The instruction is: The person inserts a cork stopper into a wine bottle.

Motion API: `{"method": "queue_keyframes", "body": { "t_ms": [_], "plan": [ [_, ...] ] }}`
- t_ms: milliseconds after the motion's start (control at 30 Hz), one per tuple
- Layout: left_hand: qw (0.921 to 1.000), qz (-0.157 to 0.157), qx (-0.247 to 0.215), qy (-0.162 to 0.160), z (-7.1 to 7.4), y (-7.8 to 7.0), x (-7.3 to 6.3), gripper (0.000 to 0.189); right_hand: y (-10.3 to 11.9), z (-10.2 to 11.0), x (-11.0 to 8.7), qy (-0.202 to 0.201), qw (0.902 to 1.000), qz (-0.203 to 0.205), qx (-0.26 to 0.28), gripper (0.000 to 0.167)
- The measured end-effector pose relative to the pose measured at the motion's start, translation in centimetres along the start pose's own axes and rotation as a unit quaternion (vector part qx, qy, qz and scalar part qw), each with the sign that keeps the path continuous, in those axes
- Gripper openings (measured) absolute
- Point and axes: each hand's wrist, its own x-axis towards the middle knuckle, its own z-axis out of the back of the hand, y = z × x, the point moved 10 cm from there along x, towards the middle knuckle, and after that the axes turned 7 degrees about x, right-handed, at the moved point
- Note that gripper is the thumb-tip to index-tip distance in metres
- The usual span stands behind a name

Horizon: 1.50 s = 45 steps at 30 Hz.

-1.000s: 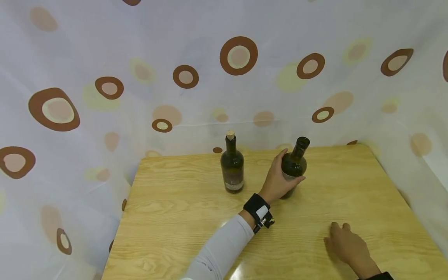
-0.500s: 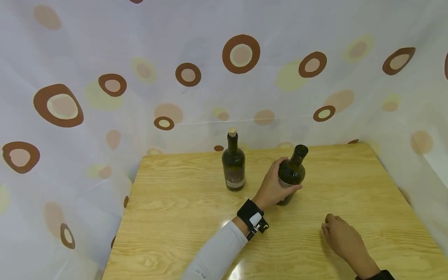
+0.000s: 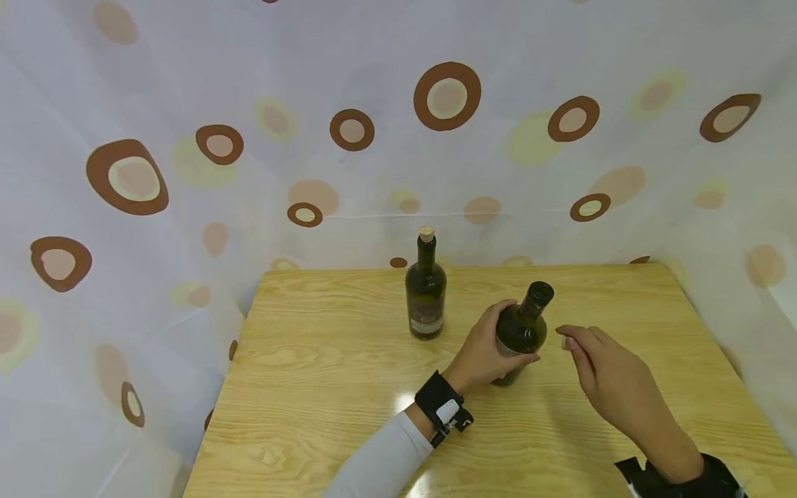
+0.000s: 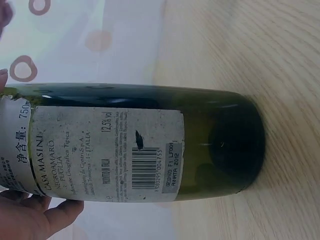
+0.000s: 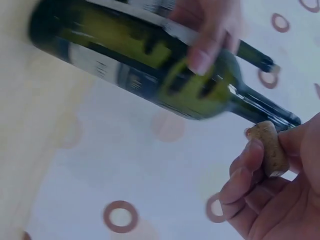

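Note:
My left hand (image 3: 482, 353) grips a dark green wine bottle (image 3: 521, 332) round its body, thumb on the near side. The bottle leans a little to the right, and its mouth is uncorked. Close up, the left wrist view shows its pale back label (image 4: 115, 150) with a barcode, and the fingers (image 4: 62, 215) below it. Between thumb and fingers my right hand (image 3: 623, 380) pinches a cork (image 5: 270, 148), to the right of the bottle neck. In the right wrist view the cork overlaps the end of the neck (image 5: 260, 107).
A second wine bottle (image 3: 426, 294), with a cork (image 3: 426, 234) in its mouth, stands upright to the left, toward the back of the wooden table (image 3: 324, 360). A patterned white curtain (image 3: 373, 69) hangs behind the table and along its sides.
My left hand has drawn the bottle nearer to me. The right hand has risen from low over the table toward the bottle neck, and the cork in it now shows.

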Motion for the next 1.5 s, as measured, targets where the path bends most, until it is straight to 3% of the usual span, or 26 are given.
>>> {"method": "queue_keyframes", "body": {
  "t_ms": [233,400,533,667,767,867,1100,1267,1400,1500],
  "plan": [
    [0.9998,-0.001,-0.001,0.019,0.6,-0.1,-1.7,0.091,2.7,3.7,2.4,-0.044,0.9975,0.035,0.043,0.026],
    [0.9995,-0.019,0.014,0.022,1.2,-0.4,-2.6,0.091,4.5,5.5,3.8,-0.080,0.9907,0.064,0.090,0.026],
    [0.9987,-0.038,0.027,0.019,1.5,-0.7,-3.2,0.091,5.5,6.2,4.5,-0.100,0.9850,0.054,0.130,0.028],
    [0.9986,-0.045,0.016,0.022,1.7,-0.7,-4.1,0.092,6.6,6.7,5.1,-0.131,0.9729,0.056,0.182,0.041],
    [0.9986,-0.046,0.004,0.028,1.7,-0.8,-4.7,0.091,7.7,6.6,5.4,-0.145,0.9606,0.080,0.223,0.051],
    [0.9983,-0.049,0.005,0.031,1.8,-0.9,-5.3,0.090,8.4,6.0,5.6,-0.134,0.9543,0.095,0.250,0.053],
    [0.9975,-0.062,0.019,0.029,2.5,-1.3,-6.6,0.092,9.5,4.2,5.4,-0.099,0.9517,0.106,0.271,0.047],
    [0.9962,-0.080,0.024,0.024,2.9,-1.6,-7.5,0.092,10.0,3.1,4.9,-0.070,0.9570,0.102,0.262,0.034],
    [0.9962,-0.080,0.028,0.021,3.2,-1.6,-8.1,0.091,10.2,2.4,4.6,-0.049,0.9642,0.099,0.241,0.034],
    [0.9965,-0.078,0.018,0.025,3.3,-1.5,-8.5,0.091,10.5,2.3,4.6,-0.047,0.9632,0.112,0.240,0.036]
  ]
}}
